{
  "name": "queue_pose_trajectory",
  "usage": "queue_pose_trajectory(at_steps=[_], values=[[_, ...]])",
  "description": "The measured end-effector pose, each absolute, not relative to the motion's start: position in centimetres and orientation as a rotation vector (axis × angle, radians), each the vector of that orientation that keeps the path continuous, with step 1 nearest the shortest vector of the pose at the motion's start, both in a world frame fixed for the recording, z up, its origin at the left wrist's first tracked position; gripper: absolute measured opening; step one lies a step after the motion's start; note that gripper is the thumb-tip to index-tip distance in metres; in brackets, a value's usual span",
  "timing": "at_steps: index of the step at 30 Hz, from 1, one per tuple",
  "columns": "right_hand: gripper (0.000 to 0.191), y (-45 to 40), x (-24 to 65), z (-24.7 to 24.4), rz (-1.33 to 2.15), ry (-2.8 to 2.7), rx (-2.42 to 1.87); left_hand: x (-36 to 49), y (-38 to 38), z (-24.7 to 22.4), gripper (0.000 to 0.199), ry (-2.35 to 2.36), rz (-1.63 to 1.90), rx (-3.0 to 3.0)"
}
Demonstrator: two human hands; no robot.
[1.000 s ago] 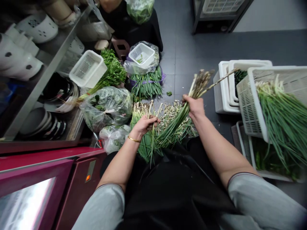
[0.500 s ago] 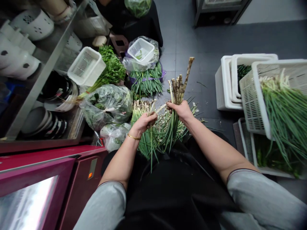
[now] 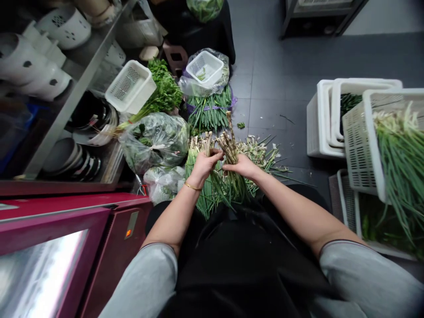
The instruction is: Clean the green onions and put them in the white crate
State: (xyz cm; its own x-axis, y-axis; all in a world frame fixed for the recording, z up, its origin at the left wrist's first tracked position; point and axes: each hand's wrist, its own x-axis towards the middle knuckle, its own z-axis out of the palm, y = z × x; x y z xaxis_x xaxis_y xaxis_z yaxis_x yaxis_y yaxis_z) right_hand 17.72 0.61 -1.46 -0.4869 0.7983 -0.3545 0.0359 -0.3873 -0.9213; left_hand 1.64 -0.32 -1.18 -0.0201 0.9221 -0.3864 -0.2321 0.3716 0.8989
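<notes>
My right hand (image 3: 241, 167) is wrapped round a bunch of scallions (image 3: 229, 143) whose brown, soil-stained root ends point up and away from me. Green leaves hang below that fist. Close beside it on the left, my left hand (image 3: 207, 164) is closed on a few scallions (image 3: 207, 139) with paler stems. Its fingertips almost meet the right-hand bunch; whether they touch it I cannot tell. Under both hands lie more scallions (image 3: 193, 152) in a heap, and pale peelings (image 3: 256, 150) are scattered to the right of it.
Bagged greens (image 3: 159, 139), leafy herbs (image 3: 165, 86) and a white basket (image 3: 130, 88) lie to the left by a metal shelf (image 3: 74, 84). A red cabinet (image 3: 115, 247) stands near my left arm. Stacked crates (image 3: 364, 145) with scallions are on the right. Grey floor tiles (image 3: 268, 97) lie ahead.
My right hand has lowered its bunch and tilted it left. Both hands have come closer together. The left hand's scallions now stand more upright, and the view has shifted slightly left.
</notes>
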Motion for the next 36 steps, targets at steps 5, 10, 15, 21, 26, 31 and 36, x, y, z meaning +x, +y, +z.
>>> queue_pose_trajectory(at_steps=[5, 10, 15, 21, 26, 31, 36], values=[[0.037, 0.9, 17.7, -1.9, 1.992, -0.965, -1.128, 0.4, 0.1, -1.1, 0.039, 1.214, 0.983, 0.773], [0.04, 1.7, 17.8, -2.3, 1.749, -0.836, -1.283, 1.6, -0.5, -1.6, 0.038, 1.201, 0.871, 0.973], [0.04, 2.1, 18.1, -2.2, 1.659, -0.877, -1.275, 2.5, -0.9, -2.5, 0.037, 1.132, 0.809, 0.956], [0.038, 3.8, 20.4, -0.8, 1.429, -0.808, -1.331, 1.1, -0.5, -1.7, 0.042, 1.033, 0.796, 0.705], [0.038, 3.7, 20.7, -0.5, 1.445, -0.903, -1.291, 0.7, -0.5, -1.5, 0.045, 0.995, 0.781, 0.613], [0.039, 1.3, 18.3, -1.1, 1.749, -1.102, -1.156, 1.5, -0.6, -1.4, 0.047, 1.052, 0.832, 0.635], [0.04, 1.5, 18.0, -1.7, 1.686, -0.998, -1.237, 1.8, -0.6, -1.3, 0.048, 1.098, 0.882, 0.614]])
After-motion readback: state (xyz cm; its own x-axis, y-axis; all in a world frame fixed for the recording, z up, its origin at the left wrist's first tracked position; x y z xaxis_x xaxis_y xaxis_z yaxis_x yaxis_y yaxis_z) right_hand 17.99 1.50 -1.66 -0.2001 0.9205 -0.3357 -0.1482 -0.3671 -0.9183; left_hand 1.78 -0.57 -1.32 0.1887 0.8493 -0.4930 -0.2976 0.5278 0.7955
